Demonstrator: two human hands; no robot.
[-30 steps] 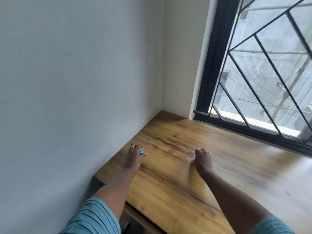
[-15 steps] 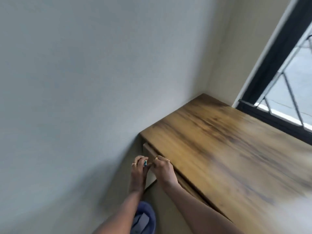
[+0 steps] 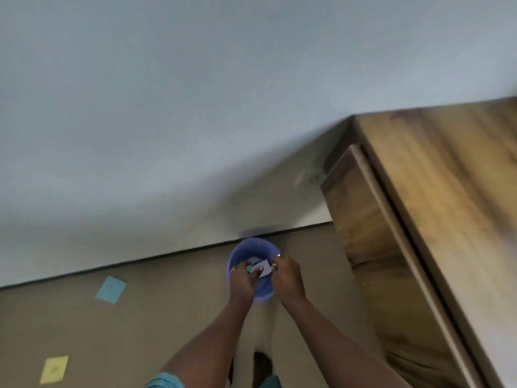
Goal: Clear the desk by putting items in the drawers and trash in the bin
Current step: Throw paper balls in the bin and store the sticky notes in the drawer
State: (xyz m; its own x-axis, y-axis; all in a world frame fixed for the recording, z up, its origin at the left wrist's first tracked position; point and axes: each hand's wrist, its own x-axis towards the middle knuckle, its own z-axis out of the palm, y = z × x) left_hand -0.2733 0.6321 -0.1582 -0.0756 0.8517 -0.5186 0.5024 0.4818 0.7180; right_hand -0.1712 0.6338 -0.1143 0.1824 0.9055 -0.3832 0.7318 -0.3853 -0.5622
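Hands over the bin (image 3: pixel 253 249) by the far wall: my left hand (image 3: pixel 242 278) and right hand (image 3: pixel 286 275) together pinch a pale paper (image 3: pixel 263 266) above it, left of the desk (image 3: pixel 436 175).

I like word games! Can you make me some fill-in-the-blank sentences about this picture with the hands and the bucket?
1. Both hands, left and right, are over a bin whose colour is ____.
2. The bin stands on the floor close to the ____.
3. The desk to the right is made of ____.
4. The paper square on the floor nearest the bottom left corner is ____.

Missing words: blue; wall; wood; yellow
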